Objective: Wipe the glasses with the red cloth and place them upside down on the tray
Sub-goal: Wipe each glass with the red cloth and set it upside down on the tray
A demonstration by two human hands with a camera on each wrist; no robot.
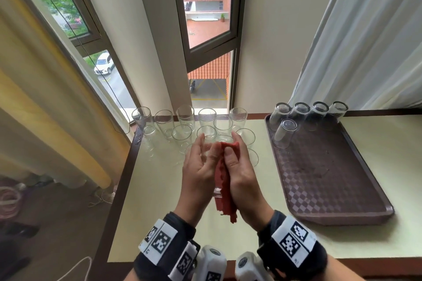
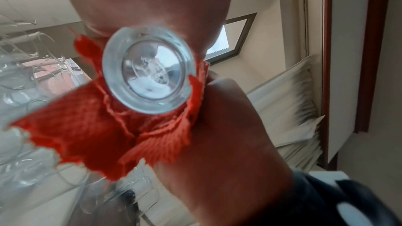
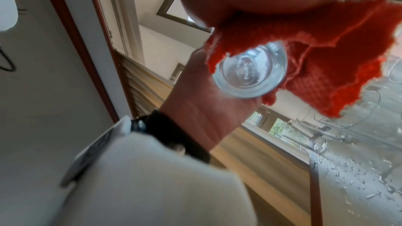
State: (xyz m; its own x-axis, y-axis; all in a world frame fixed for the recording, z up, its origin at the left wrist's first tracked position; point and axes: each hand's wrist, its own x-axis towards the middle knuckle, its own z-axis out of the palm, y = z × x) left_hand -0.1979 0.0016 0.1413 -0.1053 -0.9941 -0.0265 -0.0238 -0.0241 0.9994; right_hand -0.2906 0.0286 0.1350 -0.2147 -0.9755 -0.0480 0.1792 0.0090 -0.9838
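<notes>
Over the table's middle I hold a clear glass (image 1: 208,146) between both hands, its mouth pointing away from me. My left hand (image 1: 204,153) grips its left side. My right hand (image 1: 233,147) presses the red cloth (image 1: 225,191) around the right side, thumb on top. In both wrist views the thick glass base (image 2: 147,70) (image 3: 250,70) faces the camera with the red cloth (image 2: 87,126) (image 3: 337,61) bunched beside it. The brown tray (image 1: 331,185) lies to the right and carries several glasses (image 1: 284,132) upside down along its far end.
Several upright clear glasses (image 1: 182,134) stand in rows at the back of the pale table (image 1: 159,212), just beyond my hands. Water drops lie on the table near them. Windows and curtains (image 1: 365,41) rise behind the table. The table's left edge drops to the floor.
</notes>
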